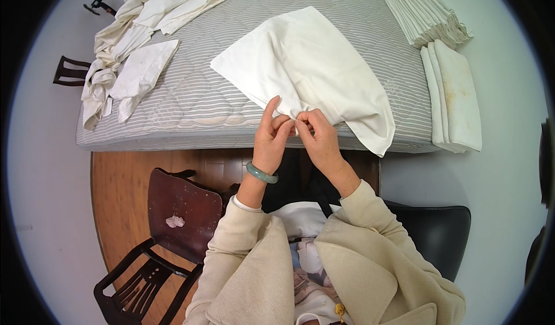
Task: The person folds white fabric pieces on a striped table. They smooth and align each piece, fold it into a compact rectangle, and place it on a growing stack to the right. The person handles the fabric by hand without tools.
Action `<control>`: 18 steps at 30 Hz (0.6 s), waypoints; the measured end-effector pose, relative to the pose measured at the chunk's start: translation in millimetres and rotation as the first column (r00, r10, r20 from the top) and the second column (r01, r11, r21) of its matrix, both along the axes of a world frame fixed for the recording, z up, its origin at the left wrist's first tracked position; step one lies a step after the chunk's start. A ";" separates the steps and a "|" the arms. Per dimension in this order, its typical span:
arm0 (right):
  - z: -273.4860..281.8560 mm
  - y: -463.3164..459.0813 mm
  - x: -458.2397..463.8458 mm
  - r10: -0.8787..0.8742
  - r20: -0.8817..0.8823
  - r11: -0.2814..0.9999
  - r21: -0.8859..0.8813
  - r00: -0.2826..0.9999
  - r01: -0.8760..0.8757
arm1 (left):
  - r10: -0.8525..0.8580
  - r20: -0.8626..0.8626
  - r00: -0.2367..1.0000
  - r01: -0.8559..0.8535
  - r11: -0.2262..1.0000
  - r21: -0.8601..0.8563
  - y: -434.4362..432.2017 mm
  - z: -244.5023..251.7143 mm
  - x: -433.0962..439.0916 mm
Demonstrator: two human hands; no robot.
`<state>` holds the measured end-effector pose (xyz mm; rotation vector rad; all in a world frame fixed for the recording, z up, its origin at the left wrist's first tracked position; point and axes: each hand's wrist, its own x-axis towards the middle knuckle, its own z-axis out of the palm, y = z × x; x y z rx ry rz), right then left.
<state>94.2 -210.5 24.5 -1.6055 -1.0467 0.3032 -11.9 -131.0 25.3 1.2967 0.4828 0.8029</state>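
Note:
A white cloth (334,64) lies spread over the near part of a striped mattress (208,86), its right corner drooping at the mattress edge. At the cloth's near edge, my left hand (273,134) pinches the gathered fabric between thumb and fingers, the index finger raised. Close beside it, my right hand (318,136) pinches the same gathered edge, the two hands' fingertips almost meeting. Folds run from this pinch up into the cloth. What lies between the fingertips is mostly hidden. A green bangle (262,173) circles my left wrist.
Rumpled white cloths (143,64) lie at the mattress's left. A pleated white stack (425,12) and folded, stained white fabric (455,95) sit at its right. A dark wooden chair (186,212) with a pink lump on its seat stands left of me; a black chair (433,229) is at right.

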 end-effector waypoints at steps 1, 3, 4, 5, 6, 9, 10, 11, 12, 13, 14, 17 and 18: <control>-2.1 -0.3 0.7 0.021 -0.031 1.000 0.009 0.999 -0.020 | 0.004 0.004 1.000 -0.004 1.000 -0.021 0.2 -1.0 0.9; -5.4 -1.7 2.3 0.047 -0.119 0.999 0.014 0.992 -0.045 | 0.015 -0.003 1.000 -0.015 1.000 -0.010 0.7 -2.7 2.7; -7.0 -2.6 3.1 0.063 -0.136 0.998 0.021 0.989 -0.061 | 0.021 -0.003 1.000 -0.021 1.000 -0.003 0.8 -3.4 3.2; -8.5 -3.7 3.8 0.072 -0.158 0.997 0.019 0.985 -0.070 | 0.023 0.005 1.000 -0.023 1.000 -0.015 0.5 -4.0 3.5; -10.2 -4.4 4.6 0.083 -0.175 0.996 0.028 0.981 -0.079 | 0.025 0.013 1.000 -0.025 0.999 -0.027 0.1 -4.7 4.0; -16.1 -4.6 6.1 0.122 -0.318 0.992 0.066 0.940 -0.107 | 0.032 0.048 0.998 -0.029 0.998 -0.047 -2.1 -6.7 5.9; -18.0 -4.6 6.6 0.134 -0.359 0.990 0.079 0.924 -0.113 | 0.032 0.072 0.997 -0.028 0.998 -0.050 -3.2 -7.3 6.5; -19.5 -4.6 6.7 0.147 -0.400 0.989 0.092 0.905 -0.120 | 0.031 0.046 0.998 -0.028 0.998 -0.058 -4.2 -7.6 6.8; -20.6 -4.8 7.4 0.160 -0.448 0.986 0.105 0.880 -0.126 | 0.030 0.031 0.999 -0.028 0.998 -0.062 -5.3 -7.6 6.8; -20.9 -4.7 7.5 0.153 -0.469 0.988 0.082 0.870 -0.130 | 0.031 0.041 0.999 -0.029 0.998 -0.048 -4.5 -6.7 6.5; -20.9 -6.0 7.7 0.148 -0.494 0.989 0.061 0.857 -0.135 | 0.020 0.020 1.000 -0.019 0.999 -0.051 -4.6 -5.7 6.6; -18.4 -7.0 9.7 0.173 -0.538 0.984 0.060 0.825 -0.167 | -0.001 0.024 1.000 0.005 0.988 -0.153 -1.2 -0.5 6.6; -17.5 -8.4 10.1 0.187 -0.533 0.981 0.061 0.825 -0.184 | 0.007 0.068 0.998 0.006 0.980 -0.198 -0.2 0.9 5.7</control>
